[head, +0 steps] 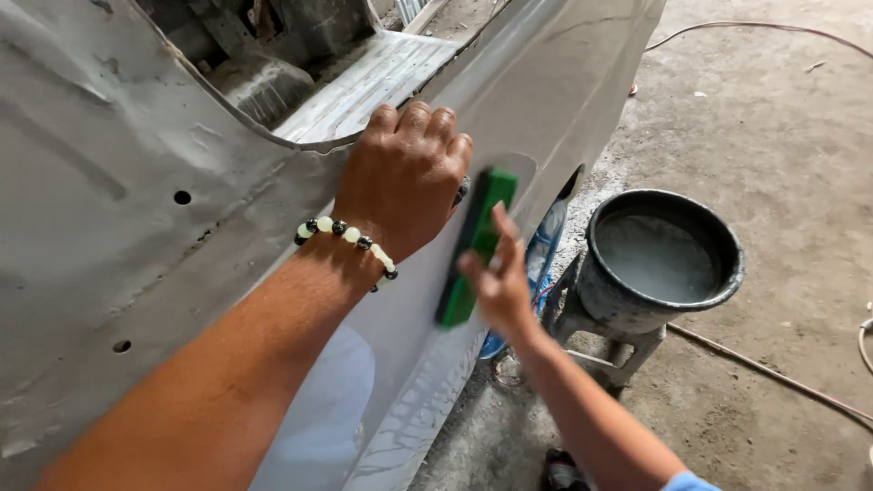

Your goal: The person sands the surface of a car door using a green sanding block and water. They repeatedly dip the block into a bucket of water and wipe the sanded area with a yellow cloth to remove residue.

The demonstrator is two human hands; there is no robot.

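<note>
Farthest from the bucket (662, 259), at the left of the view, a grey car body panel (109, 182) fills the frame, bare and scuffed, with small round holes (182, 196) in it and a curved cut-out above showing a ribbed metal sill (364, 86). The left hand (405, 173) lies on the panel's edge, well to the left of the bucket; its fingers are together and curled over the rim, pressing on the metal with nothing held in them. A bead bracelet (350, 238) of pale and dark beads circles that wrist. Nearer the bucket, the right hand (496, 282) has its fingers clamped on a green sanding block (475, 245), thumb up along the block's side, and the block rests flat against the wet, glossy outer face of the panel (streaks of water run down below it). Between block and bucket, a blue plastic bottle (544, 245) shows partly behind the panel; its contents cannot be told. The bucket itself, dark and round, sits on a low stool (618, 345) and holds cloudy grey water. Beyond it, cords (764, 368) trail over the concrete floor (773, 136).
</note>
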